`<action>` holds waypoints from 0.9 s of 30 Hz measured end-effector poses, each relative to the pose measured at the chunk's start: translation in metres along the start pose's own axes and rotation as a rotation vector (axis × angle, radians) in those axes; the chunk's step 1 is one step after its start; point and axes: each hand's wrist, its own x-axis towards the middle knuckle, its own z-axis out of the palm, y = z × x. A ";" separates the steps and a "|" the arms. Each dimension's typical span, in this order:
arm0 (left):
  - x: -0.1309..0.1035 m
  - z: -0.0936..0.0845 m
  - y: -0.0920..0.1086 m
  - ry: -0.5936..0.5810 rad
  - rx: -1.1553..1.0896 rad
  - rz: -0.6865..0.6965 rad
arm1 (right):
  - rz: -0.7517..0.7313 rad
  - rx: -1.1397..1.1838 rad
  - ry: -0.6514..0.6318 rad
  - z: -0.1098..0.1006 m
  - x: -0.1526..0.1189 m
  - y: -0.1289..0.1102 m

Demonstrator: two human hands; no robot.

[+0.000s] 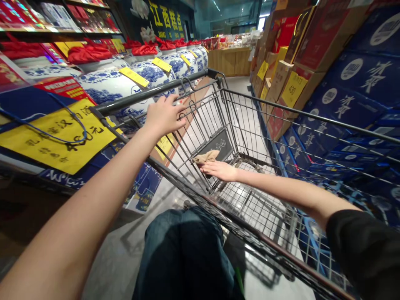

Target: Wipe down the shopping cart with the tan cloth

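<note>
Grey metal wire formed the shopping cart (pixel 250 234), set at a slant in front of the seated or crouching person; posture could not be told for sure. Left hand (pixel 164 118): open, fingers spread and loosely bent, resting on the wire end of the cart, just below the handle (pixel 150 92). Right hand (pixel 220 171): reached into the cart, fingers nearly straight and close together, touching a crumpled tan cloth (pixel 206 157). Palm side hidden, so I couldn't tell whether it gripped the cloth or just pressed on it. Cloth was inside the cart, at the lower edge of the dark plaque (pixel 218 146) on the handle-end panel.

Jeans (pixel 187 250) showed beside the cart on the near side; a black sleeve (pixel 359 246) covered the right upper arm.

Left of the cart: a row of blue-and-white jars (pixel 106 85) with red cloth covers (pixel 89 53), yellow price tags on several. A big yellow handwritten sign (pixel 46 139) stood nearer than the jars. Right of the cart: blue boxes (pixel 353 104) stacked high, with brown cartons (pixel 279 81) farther along. Well beyond the cart, a wooden counter (pixel 229 62) carried goods, too small to make out.
</note>
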 end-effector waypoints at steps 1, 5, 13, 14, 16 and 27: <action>0.000 0.000 0.000 -0.001 -0.002 -0.004 | 0.017 0.026 0.016 0.009 -0.005 -0.001; -0.001 -0.004 0.001 0.001 -0.016 -0.014 | 0.041 0.095 -0.008 0.024 -0.038 0.014; -0.005 -0.013 0.008 0.009 -0.036 -0.042 | 0.351 0.043 0.165 -0.005 -0.059 0.025; -0.005 -0.013 0.008 0.012 -0.034 -0.042 | 0.305 0.055 0.127 0.001 -0.057 0.015; -0.005 -0.013 0.007 0.017 -0.020 -0.033 | 0.179 0.080 0.026 0.014 -0.054 -0.003; -0.007 -0.010 0.008 0.077 -0.029 0.048 | 0.574 0.049 0.323 0.010 -0.062 0.037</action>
